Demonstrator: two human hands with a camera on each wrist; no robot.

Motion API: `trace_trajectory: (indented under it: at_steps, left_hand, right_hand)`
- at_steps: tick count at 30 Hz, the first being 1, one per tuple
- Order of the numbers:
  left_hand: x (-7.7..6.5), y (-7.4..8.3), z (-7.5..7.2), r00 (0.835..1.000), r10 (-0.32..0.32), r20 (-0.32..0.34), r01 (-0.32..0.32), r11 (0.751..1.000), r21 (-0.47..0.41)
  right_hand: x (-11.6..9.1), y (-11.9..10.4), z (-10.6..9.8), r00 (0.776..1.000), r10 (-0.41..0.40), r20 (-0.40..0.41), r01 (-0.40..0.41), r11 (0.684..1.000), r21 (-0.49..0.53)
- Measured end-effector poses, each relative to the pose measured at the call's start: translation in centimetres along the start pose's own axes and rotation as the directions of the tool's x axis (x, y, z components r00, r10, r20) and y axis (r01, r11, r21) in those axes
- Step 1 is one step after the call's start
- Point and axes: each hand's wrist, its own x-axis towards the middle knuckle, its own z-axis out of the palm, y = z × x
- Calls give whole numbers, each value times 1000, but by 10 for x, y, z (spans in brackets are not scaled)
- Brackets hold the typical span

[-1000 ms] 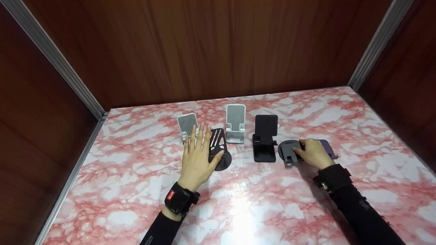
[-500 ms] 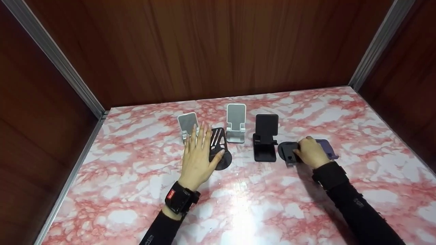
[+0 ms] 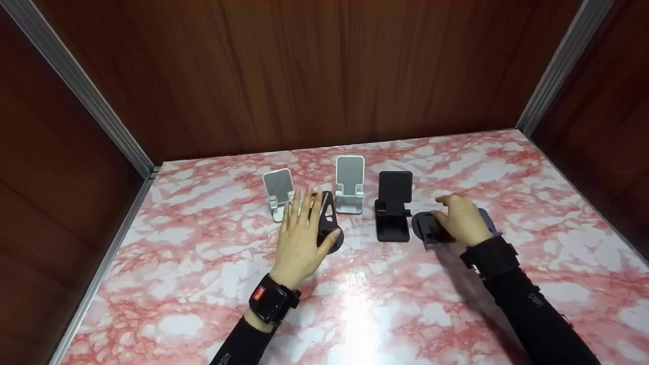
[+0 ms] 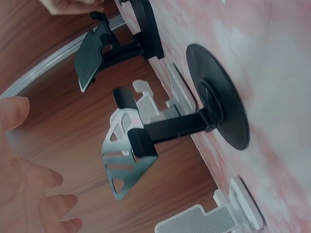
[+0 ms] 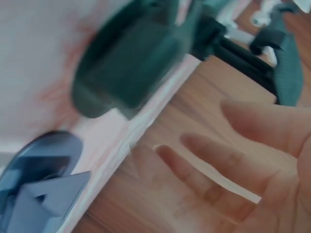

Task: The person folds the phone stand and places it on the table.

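Left hand [image 3: 300, 242] splayed, right hand [image 3: 463, 220] released beside the low stand [image 3: 427, 227]; I judge folding underway, next needing a press.

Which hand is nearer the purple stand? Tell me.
Right: the right hand partly hides the purple stand in head view; the left hand is well left, by the slotted black stand.

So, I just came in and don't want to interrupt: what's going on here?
A person has both hands over a marbled table. The left hand, fingers straight, is near a black round-based stand but not touching it. The right hand grips nothing; it is by a dark low stand and partly hides a purple stand. A black upright stand is between the hands.
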Motion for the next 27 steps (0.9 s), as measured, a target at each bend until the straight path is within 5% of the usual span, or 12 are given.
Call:
trace_trajectory:
  at_steps: [5,17,27]
  left_hand:
    - [-2,6,6,999,45,2,-45,999,9]
    - [-9,23,22,982,173,77,-179,981,81]
    - [-15,33,33,959,272,84,-279,956,89]
  right_hand:
    - [10,-5,-4,1000,3,16,-5,988,152]
    - [32,-16,10,1000,21,-16,-11,900,437]
    - [34,-24,21,995,76,57,-95,741,665]
